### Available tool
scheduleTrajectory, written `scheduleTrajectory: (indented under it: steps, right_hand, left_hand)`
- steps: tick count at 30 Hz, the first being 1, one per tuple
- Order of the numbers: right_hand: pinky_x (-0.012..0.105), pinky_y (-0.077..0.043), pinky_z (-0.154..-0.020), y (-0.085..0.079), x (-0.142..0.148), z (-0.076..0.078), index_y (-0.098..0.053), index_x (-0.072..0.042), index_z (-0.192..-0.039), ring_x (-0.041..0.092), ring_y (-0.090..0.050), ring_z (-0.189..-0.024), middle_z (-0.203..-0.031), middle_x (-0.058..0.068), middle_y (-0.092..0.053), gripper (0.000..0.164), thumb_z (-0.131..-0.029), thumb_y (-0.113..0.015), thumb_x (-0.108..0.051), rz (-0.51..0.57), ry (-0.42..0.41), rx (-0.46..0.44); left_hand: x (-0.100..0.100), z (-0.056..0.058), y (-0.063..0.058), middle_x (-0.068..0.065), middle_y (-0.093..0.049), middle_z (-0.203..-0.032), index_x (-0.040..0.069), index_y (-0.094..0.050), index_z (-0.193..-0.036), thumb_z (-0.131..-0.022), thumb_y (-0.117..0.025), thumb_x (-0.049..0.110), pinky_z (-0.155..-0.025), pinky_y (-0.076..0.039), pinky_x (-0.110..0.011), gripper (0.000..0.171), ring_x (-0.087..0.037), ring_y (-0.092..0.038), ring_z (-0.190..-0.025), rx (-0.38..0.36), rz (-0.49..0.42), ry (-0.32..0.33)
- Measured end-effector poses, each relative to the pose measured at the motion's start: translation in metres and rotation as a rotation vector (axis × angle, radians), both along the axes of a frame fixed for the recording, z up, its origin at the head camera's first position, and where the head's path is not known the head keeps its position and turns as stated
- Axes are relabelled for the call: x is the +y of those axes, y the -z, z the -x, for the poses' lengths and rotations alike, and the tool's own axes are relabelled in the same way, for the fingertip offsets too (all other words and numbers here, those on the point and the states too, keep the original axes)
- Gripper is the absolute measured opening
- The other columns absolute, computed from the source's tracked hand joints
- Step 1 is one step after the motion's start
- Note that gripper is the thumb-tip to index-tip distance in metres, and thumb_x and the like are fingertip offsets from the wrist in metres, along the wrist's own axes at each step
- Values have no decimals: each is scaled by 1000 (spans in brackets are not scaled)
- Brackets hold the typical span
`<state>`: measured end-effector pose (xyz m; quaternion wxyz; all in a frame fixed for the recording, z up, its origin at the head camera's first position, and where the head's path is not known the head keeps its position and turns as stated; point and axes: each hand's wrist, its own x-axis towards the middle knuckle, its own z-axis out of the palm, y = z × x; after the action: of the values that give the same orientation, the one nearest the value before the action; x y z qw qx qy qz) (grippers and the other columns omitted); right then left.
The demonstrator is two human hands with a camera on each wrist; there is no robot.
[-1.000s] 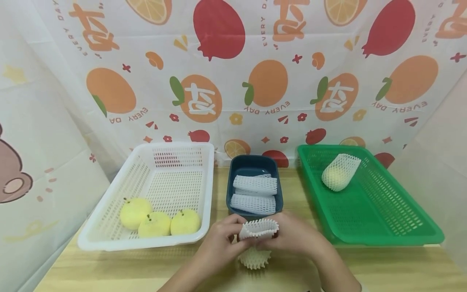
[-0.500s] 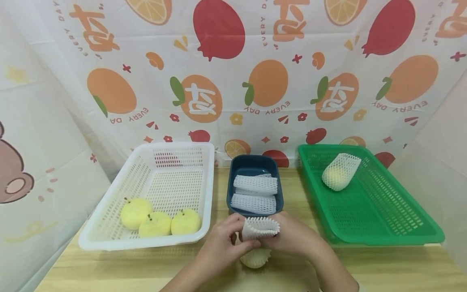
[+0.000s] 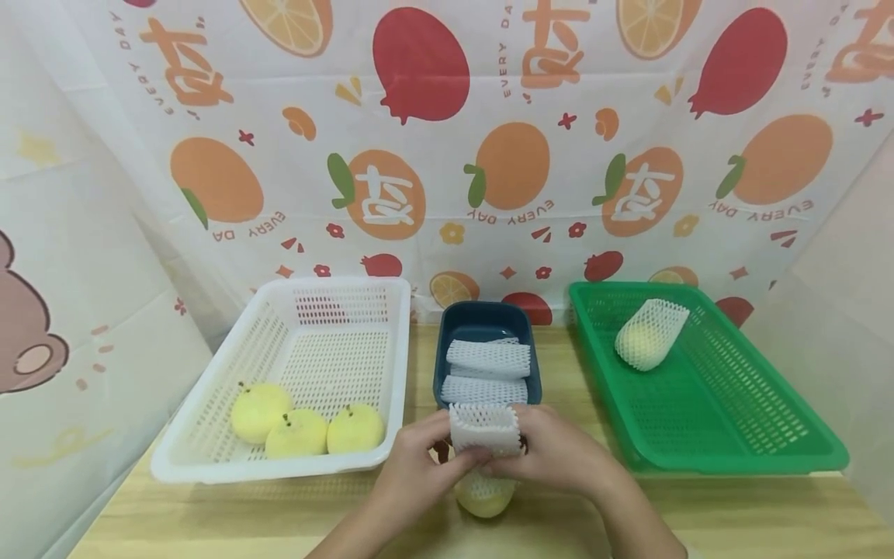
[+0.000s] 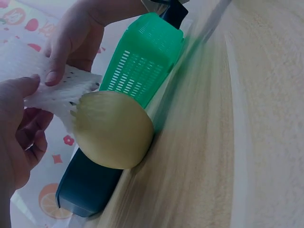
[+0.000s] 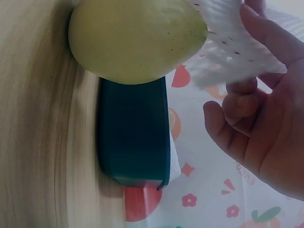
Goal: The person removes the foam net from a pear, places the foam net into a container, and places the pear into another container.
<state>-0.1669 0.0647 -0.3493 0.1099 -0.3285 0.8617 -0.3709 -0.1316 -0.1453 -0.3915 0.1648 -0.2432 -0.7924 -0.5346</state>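
Note:
In the head view my left hand [image 3: 422, 460] and right hand [image 3: 555, 454] pinch a white foam net sleeve [image 3: 485, 429] from both sides, thumbs at the front. Its open top rim faces up. Directly below is a yellow pear [image 3: 485, 503], its top partly under the netting and its lower part bare. Both wrist views show the pear [image 4: 114, 130] standing on the table, with the sleeve [image 5: 232, 52] around its stem end only. The fingers are on the netting, not on the pear.
A white basket [image 3: 279, 470] with three bare pears stands left. A dark blue box [image 3: 486, 312] holding several foam sleeves is behind my hands. At right, a green basket [image 3: 740, 460] contains one pear in a net sleeve [image 3: 649, 335]. A printed curtain [image 3: 447, 233] hangs behind.
The sleeve's lower edge has risen from near the pear's bottom toward its top, baring more pear. Both hands keep their grip on the netting. The head view has tilted slightly.

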Motion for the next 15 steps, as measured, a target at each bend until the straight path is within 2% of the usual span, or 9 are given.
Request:
scheduleTrajectory:
  steps: [2,8,11,15]
  right_hand:
    - [27,-54,-84,1,-1,0,-68,-25,-115,4,-62,-94,-109,-13,-67,43,-79,-81,-43,3,0,47]
    - [26,-50,-80,2,-5,0,-73,-29,-101,4,-55,-89,-99,-19,-63,27,-79,-81,-42,10,-27,184]
    - [25,-50,-78,3,-6,-1,-72,-28,-100,3,-56,-86,-94,-21,-67,23,-81,-80,-38,50,-30,158]
    - [24,-51,-74,1,-6,-3,-74,-25,-96,4,-57,-81,-90,-17,-70,13,-83,-79,-27,115,-26,109]
  left_hand:
    - [0,-1,-1,6,-71,-96,20,-73,-104,-84,-78,22,-56,-51,-24,21,-2,-55,-70,-23,-35,1]
    - [0,-4,-5,0,-72,-100,16,-71,-107,-85,-78,17,-64,-56,-27,23,-5,-62,-78,-107,-159,-3]
    - [-1,-5,-6,0,-72,-102,15,-70,-108,-85,-77,16,-69,-57,-29,24,-8,-65,-84,-135,-189,-1]
    - [-1,-5,-6,1,-71,-103,18,-70,-108,-86,-77,17,-73,-58,-30,23,-9,-66,-88,-168,-208,14]
